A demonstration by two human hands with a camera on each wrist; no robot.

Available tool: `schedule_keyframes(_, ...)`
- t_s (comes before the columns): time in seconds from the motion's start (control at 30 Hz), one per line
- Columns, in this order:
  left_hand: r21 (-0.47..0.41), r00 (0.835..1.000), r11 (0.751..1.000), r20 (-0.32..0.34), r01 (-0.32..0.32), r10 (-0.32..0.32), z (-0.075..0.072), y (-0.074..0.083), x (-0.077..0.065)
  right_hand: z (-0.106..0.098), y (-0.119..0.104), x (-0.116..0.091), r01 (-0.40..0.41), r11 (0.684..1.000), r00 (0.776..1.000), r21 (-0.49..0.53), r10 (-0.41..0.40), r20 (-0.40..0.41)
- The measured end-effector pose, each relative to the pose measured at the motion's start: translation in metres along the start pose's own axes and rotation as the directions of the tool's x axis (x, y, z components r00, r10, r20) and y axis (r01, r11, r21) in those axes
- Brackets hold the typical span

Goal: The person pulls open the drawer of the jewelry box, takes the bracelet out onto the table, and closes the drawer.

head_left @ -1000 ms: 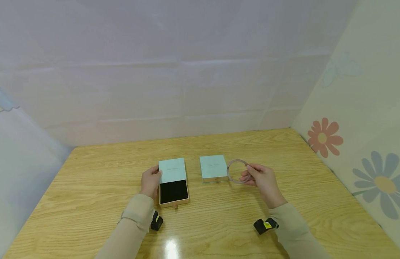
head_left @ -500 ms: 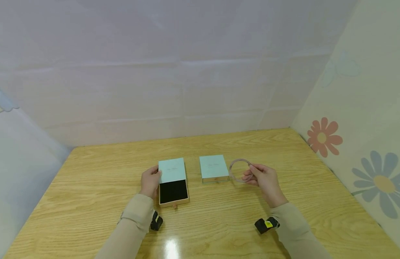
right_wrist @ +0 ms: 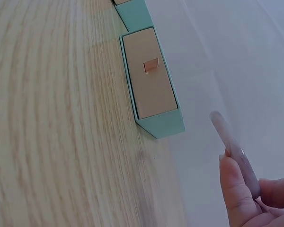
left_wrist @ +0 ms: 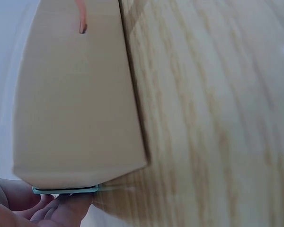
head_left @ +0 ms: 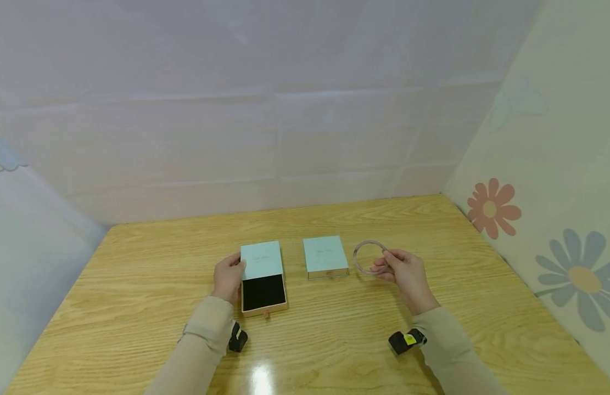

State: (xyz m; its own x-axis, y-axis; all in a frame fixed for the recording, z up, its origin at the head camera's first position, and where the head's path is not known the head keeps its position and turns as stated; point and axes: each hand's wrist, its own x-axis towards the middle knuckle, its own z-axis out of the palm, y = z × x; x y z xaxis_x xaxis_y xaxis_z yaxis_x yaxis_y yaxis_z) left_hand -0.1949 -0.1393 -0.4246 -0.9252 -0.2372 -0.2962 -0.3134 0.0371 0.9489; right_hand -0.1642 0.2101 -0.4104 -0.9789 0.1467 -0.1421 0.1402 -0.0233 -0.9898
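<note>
My left hand (head_left: 228,278) grips the left side of a mint-green jewellery box (head_left: 261,259), its thumb near the top edge. The box's drawer (head_left: 263,292) is pulled out toward me and shows a black lining. In the left wrist view, the beige drawer front (left_wrist: 75,104) fills much of the picture, with fingertips at the green sleeve below. Between thumb and fingers, my right hand (head_left: 406,278) pinches a pale purple bangle (head_left: 355,258) above the table. The bangle appears edge-on and glossy in the right wrist view, with the fingers (right_wrist: 237,187) on its near end.
A second mint-green box (head_left: 326,254), its drawer pushed in, stands between the first box and the bangle. The right wrist view shows its pull tab (right_wrist: 151,65). Around the wood-grain table (head_left: 324,340) rise a pale back wall and a flower-printed side wall (head_left: 557,192).
My right hand has shifted slightly right with the bangle, widening the gap to the second box. My left hand and the box it grips have stayed in place.
</note>
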Motion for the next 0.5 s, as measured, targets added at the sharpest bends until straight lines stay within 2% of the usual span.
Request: schedule_keyframes(0.5, 0.008, 1.000, 1.000, 0.002, 0.006, -0.006, 0.0007, 0.0005, -0.0014, -0.0043, 0.0006, 0.0047, -0.043, 0.999, 0.999, 0.010, 0.043, 0.004)
